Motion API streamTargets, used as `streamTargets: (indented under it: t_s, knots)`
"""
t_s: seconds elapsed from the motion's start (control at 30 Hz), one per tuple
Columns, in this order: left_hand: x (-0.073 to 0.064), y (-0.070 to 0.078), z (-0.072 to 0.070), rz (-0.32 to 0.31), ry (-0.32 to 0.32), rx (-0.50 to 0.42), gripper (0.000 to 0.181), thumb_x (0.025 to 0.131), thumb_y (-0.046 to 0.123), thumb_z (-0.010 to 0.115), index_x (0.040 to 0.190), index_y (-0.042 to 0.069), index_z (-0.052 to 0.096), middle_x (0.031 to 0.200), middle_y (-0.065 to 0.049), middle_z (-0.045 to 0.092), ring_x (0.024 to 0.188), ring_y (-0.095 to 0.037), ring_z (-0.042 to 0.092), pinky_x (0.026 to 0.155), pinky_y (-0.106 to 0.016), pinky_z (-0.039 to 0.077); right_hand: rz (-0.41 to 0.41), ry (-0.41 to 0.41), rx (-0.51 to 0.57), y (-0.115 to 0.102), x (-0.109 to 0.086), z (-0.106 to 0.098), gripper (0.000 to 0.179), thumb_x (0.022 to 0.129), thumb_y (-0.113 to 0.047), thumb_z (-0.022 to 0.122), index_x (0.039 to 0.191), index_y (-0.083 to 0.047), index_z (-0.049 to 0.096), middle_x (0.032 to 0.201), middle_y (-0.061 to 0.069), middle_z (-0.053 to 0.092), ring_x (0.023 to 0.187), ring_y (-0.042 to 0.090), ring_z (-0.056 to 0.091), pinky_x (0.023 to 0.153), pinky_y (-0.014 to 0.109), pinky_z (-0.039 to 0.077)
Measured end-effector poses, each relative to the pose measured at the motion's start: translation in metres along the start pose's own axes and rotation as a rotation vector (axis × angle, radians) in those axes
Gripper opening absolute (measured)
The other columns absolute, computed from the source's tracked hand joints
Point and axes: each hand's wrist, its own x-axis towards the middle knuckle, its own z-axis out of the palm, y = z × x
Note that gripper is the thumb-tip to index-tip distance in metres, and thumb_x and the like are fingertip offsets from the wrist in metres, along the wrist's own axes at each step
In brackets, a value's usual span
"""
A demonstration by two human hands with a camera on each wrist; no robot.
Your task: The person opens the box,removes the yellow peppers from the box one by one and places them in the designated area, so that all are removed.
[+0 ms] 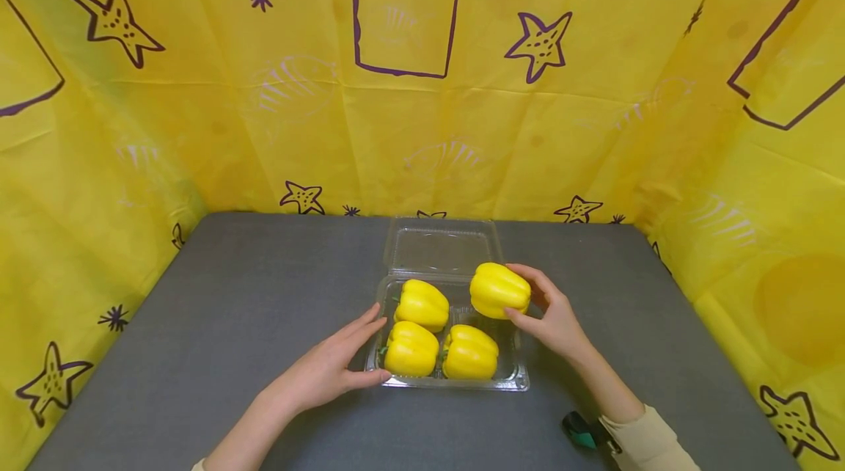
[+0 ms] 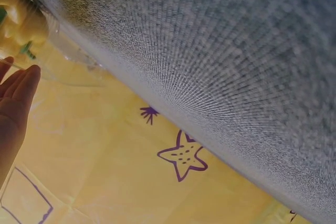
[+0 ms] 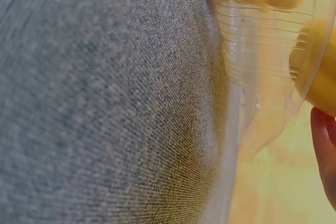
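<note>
A yellow bell pepper is held by my right hand, its thumb and fingers on the pepper's right side, over the back right of a clear plastic container. Inside the container sit three more yellow bell peppers: one at the back left, one at the front left and one at the front middle. My left hand lies along the container's left edge with straight fingers. The right wrist view shows the held pepper partly behind the container's ribbed clear wall.
The container's hinged lid lies open toward the back of the grey table. A small black and green object is by my right wrist. Yellow patterned cloth walls the back and sides.
</note>
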Motion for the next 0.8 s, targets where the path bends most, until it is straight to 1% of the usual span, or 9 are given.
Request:
streamTargets:
  t_s: [0.13,0.23,0.3,0.47,0.8]
  knots:
    - [0.0,0.0,0.0,-0.003,-0.001,-0.006,0.086,0.081,0.057,0.071,0.15,0.015,0.04,0.16,0.0,0.023,0.141,-0.027,0.034,0.106,-0.055,0.036,0.028,0.035,0.003,0.015,-0.003,-0.002,0.068,0.077,0.011,0.075,0.138,0.002,0.048,0.132,0.019,0.054,0.11,0.005,0.055,0.095,0.018,0.044]
    - [0.0,0.0,0.001,-0.008,-0.002,-0.009,0.086,0.081,0.057,0.071,0.15,0.015,0.04,0.16,0.0,0.023,0.141,-0.027,0.034,0.106,-0.055,0.036,0.044,0.052,0.013,0.017,-0.005,-0.002,0.067,0.078,0.008,0.076,0.139,-0.003,0.049,0.134,0.014,0.055,0.113,0.004,0.055,0.096,0.017,0.043]
    - [0.0,0.0,0.001,-0.012,-0.004,-0.01,0.086,0.081,0.057,0.071,0.15,0.015,0.04,0.16,0.0,0.023,0.141,-0.027,0.034,0.106,-0.055,0.036,0.048,0.062,0.024,0.017,-0.006,-0.003,0.066,0.079,0.006,0.076,0.139,-0.004,0.049,0.135,0.014,0.054,0.115,0.004,0.054,0.097,0.016,0.042]
    - [0.0,0.0,0.001,-0.013,-0.007,-0.011,0.087,0.081,0.06,0.07,0.15,0.015,0.04,0.16,0.0,0.023,0.141,-0.027,0.033,0.106,-0.055,0.036,0.07,0.094,0.041,0.016,-0.008,-0.003,0.065,0.08,0.006,0.076,0.138,-0.002,0.048,0.135,0.016,0.053,0.115,0.004,0.054,0.095,0.016,0.043]
    - [-0.001,-0.001,0.0,0.022,0.014,0.009,0.086,0.082,0.06,0.069,0.149,0.014,0.041,0.16,-0.002,0.025,0.14,-0.027,0.036,0.105,-0.053,0.038,0.137,0.175,0.109,0.017,-0.011,-0.007,0.066,0.081,0.011,0.072,0.14,0.003,0.044,0.135,0.019,0.047,0.112,0.007,0.055,0.09,0.018,0.048]
